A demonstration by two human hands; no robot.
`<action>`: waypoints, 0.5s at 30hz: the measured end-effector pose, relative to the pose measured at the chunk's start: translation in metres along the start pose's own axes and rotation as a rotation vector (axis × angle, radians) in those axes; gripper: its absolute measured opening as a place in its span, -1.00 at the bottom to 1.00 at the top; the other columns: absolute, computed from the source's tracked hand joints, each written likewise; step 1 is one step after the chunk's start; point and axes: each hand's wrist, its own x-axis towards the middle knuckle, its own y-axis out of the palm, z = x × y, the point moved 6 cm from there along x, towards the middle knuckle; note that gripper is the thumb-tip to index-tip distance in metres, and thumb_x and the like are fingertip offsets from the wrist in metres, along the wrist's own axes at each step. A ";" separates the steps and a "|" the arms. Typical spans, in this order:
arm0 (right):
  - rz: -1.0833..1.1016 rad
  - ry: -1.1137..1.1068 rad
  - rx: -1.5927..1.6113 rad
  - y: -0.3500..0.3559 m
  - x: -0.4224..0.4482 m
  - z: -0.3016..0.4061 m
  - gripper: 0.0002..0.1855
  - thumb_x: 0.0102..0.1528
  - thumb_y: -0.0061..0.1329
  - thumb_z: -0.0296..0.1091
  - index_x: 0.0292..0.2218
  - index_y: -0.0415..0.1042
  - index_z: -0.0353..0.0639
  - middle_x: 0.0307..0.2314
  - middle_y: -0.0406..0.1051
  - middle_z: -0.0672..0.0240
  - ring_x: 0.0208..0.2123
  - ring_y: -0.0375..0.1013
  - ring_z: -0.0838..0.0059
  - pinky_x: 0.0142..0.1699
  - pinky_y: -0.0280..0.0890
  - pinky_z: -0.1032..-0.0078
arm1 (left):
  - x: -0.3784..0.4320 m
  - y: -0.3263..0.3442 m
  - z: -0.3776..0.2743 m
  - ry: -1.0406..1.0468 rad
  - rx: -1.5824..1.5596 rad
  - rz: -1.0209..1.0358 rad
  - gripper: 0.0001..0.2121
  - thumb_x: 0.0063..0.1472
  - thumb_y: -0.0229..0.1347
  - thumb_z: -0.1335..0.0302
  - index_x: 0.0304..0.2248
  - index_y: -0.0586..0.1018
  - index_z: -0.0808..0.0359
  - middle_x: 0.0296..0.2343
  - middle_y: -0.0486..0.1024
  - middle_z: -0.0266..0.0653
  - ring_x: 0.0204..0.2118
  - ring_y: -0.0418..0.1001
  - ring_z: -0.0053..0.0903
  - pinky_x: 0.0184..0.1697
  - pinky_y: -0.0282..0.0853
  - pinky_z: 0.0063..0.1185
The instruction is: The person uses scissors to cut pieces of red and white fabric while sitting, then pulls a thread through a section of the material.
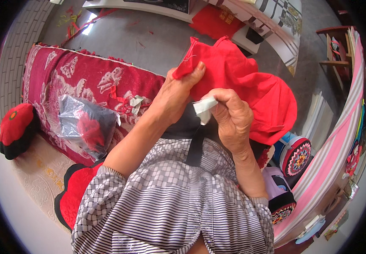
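Note:
My left hand (183, 87) grips one corner of a large red cloth (233, 68), its thumb pressed on top near a frayed edge with loose threads. The rest of the cloth spreads in folds to the right, past my right hand (233, 117). Between the thumb and fingers of that hand is a small folded piece of white fabric or paper (206, 106), held just below the red cloth. Whether a needle or thread is in the fingers cannot be made out. A black strap (195, 149) lies over my checked clothing beneath the hands.
Left of me, a maroon patterned cover (84, 71) carries a clear plastic bag (86, 122) with red material inside and some scraps (136, 104). Beyond it stands a red and black cushion (16, 130). Stools with patterned round covers (297, 155) stand at right, beside a pink striped cloth (326, 155).

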 end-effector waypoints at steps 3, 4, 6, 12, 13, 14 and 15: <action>-0.113 0.115 0.112 -0.009 -0.007 -0.007 -0.91 0.08 -0.12 -0.44 -0.34 0.35 -0.24 -0.62 0.39 0.39 -0.58 0.37 0.65 -0.50 0.24 0.69 | 0.027 0.007 0.016 -0.004 -0.105 -0.073 -0.81 0.17 0.00 0.32 -0.40 0.46 0.30 -0.52 0.40 -0.46 -0.49 0.29 -0.75 -0.42 0.23 -0.67; -0.147 0.173 0.117 -0.011 -0.012 -0.010 -0.91 0.08 -0.12 -0.44 -0.34 0.35 -0.24 -0.61 0.40 0.39 -0.59 0.37 0.66 -0.50 0.24 0.70 | 0.038 0.008 0.020 0.085 0.089 -0.149 -0.81 0.15 0.02 0.32 -0.47 0.47 0.28 -0.57 0.38 -0.49 -0.54 0.28 -0.73 -0.46 0.21 -0.68; -0.194 0.399 0.233 -0.009 -0.034 -0.010 -0.92 0.08 -0.15 -0.47 -0.34 0.36 -0.23 -0.62 0.39 0.41 -0.61 0.34 0.68 -0.50 0.22 0.73 | 0.070 -0.009 0.034 0.132 0.145 -0.306 -0.77 0.20 -0.07 0.33 -0.52 0.45 0.29 -0.60 0.38 -0.42 -0.57 0.30 -0.64 -0.52 0.23 -0.61; -0.226 0.443 0.374 -0.044 -0.104 0.018 -0.93 0.09 -0.17 -0.49 -0.42 0.30 -0.29 -0.58 0.34 0.31 -0.60 0.26 0.65 -0.50 0.13 0.74 | 0.109 -0.023 0.041 0.060 -0.162 -0.227 -0.76 0.16 -0.01 0.34 -0.33 0.41 0.39 -0.47 0.46 -0.16 -0.42 0.47 -0.40 -0.29 0.44 -0.39; -0.224 0.381 0.450 -0.047 -0.111 0.021 -0.86 0.09 -0.12 -0.40 -0.42 0.29 -0.29 -0.59 0.33 0.29 -0.61 0.22 0.67 -0.51 0.08 0.77 | 0.105 -0.009 0.041 0.071 -0.168 -0.217 -0.77 0.16 -0.01 0.35 -0.33 0.41 0.40 -0.47 0.46 -0.16 -0.43 0.47 -0.39 -0.30 0.44 -0.40; -0.201 0.387 0.458 -0.046 -0.113 0.022 -0.82 0.08 -0.11 -0.35 -0.42 0.28 -0.29 -0.59 0.32 0.29 -0.60 0.23 0.67 -0.50 0.09 0.76 | 0.096 -0.001 0.043 0.069 -0.208 -0.254 -0.82 0.20 -0.08 0.42 -0.40 0.43 0.39 -0.48 0.45 -0.21 -0.48 0.42 -0.44 -0.43 0.40 -0.44; -0.167 0.400 0.461 -0.045 -0.114 0.025 -0.78 0.07 -0.09 -0.30 -0.42 0.27 -0.29 -0.60 0.32 0.29 -0.59 0.23 0.66 -0.50 0.10 0.75 | 0.097 0.003 0.046 0.056 -0.219 -0.254 -0.82 0.20 -0.08 0.42 -0.41 0.43 0.38 -0.49 0.45 -0.21 -0.48 0.42 -0.44 -0.42 0.40 -0.44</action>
